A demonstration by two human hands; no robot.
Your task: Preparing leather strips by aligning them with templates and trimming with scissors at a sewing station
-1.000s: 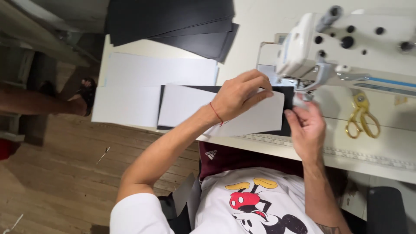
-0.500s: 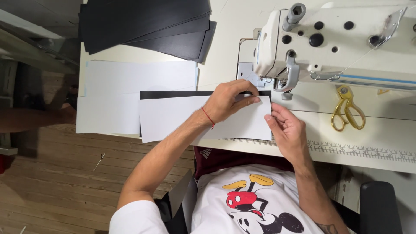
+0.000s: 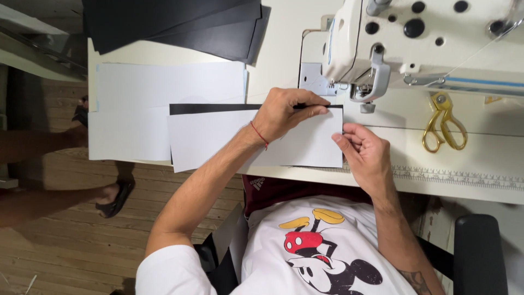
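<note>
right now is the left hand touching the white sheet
Touching: the head view shows the left hand pressed flat on the white sheet, fingers at its top edge.

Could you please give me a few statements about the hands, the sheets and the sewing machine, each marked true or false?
1. The left hand presses on the white sheet. True.
2. The right hand holds the gold scissors. False: it is at the white sheet's right edge; the scissors lie untouched on the table.
3. A black sheet shows along the white sheet's far edge. True.
4. The stack of black sheets lies under the sewing machine. False: it lies to the machine's left.
</note>
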